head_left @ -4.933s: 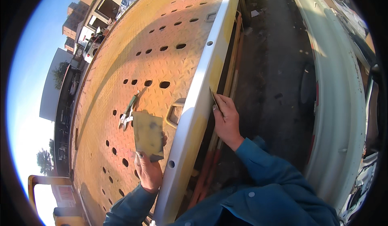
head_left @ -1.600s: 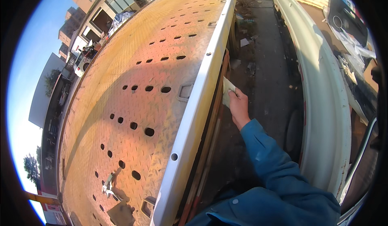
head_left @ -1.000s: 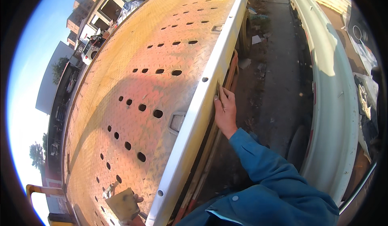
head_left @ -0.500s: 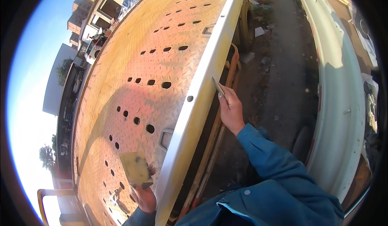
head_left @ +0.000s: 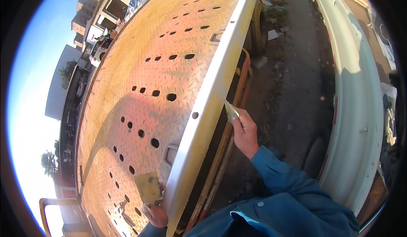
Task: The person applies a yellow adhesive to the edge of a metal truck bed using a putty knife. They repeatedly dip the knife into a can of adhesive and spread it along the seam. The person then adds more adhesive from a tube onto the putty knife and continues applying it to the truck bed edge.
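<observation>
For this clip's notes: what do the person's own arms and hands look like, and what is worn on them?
Both hands are bare, with no gloves. The right hand comes out of a long blue work-jacket sleeve with a loose cuff at the wrist; a pale snap button shows lower down on the jacket. The left hand is only partly in view at the bottom edge, with just a sliver of the same blue fabric below it. No watch or rings are visible.
</observation>
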Motion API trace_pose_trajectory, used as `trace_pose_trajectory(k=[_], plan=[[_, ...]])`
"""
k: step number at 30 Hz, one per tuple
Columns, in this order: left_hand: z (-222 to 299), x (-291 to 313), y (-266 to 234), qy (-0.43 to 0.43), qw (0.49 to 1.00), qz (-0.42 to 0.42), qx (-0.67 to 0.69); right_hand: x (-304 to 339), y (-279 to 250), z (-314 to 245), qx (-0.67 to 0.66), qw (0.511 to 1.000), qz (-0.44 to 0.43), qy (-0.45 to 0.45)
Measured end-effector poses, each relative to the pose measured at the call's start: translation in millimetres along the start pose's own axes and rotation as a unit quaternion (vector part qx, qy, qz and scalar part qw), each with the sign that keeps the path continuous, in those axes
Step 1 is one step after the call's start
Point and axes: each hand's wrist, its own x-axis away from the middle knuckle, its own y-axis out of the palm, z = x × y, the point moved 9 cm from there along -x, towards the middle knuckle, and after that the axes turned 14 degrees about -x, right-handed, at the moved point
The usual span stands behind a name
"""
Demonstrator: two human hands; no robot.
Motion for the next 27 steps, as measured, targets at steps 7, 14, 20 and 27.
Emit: trace_pose_trajectory(k=[7,14,20,27], plan=[[14,0,3,-0.022,1.000,0.009,-0.014,-71,23,-8,0.046,0.996,0.033,-0.065],[-4,1,-1,0.012,1.000,-0.005,-0.021,28,42,-33,0.038,0.994,-0.093,-0.040],[-12,8,-5,0.000,1.000,0.016,-0.024,-53,-7,-9,0.019,1.000,0.005,-0.016],[-20,6,-9,0.005,0.999,0.040,-0.017,-46,23,-34,0.033,0.996,-0.056,-0.062]])
